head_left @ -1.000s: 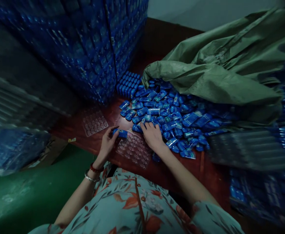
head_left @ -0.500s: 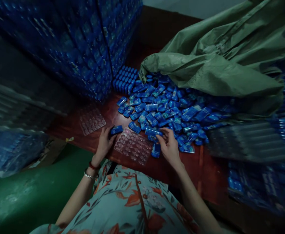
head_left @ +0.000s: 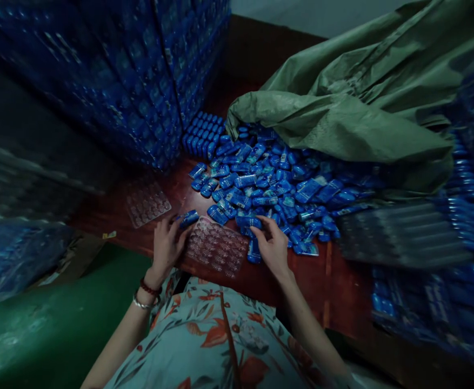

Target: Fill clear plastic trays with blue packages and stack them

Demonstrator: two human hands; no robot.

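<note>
My left hand (head_left: 167, 242) is closed on a small blue packet (head_left: 188, 218), just off the left corner of a clear plastic tray (head_left: 216, 246) with moulded hollows. Between the thumb and fingers of my right hand (head_left: 272, 242) is another blue packet (head_left: 248, 221), above the tray's right corner. A further blue packet (head_left: 254, 252) lies at the tray's right edge, under the right hand's fingertips. Beyond both hands spreads a loose heap of blue packets (head_left: 269, 181) on the reddish-brown table (head_left: 301, 289). The print on the packets is too small to read.
A second clear tray (head_left: 145, 202) lies to the left. Tall stacks of blue packets (head_left: 127, 81) rise behind it, with a neat block (head_left: 202, 135) at their foot. A green cloth sack (head_left: 342, 121) covers the heap's back. Stacked trays (head_left: 402, 235) stand right.
The view has shifted slightly, so the scene sits a little further left. My left hand's packet is tilted more now. Both hands stay near the tray, each still holding a packet.
</note>
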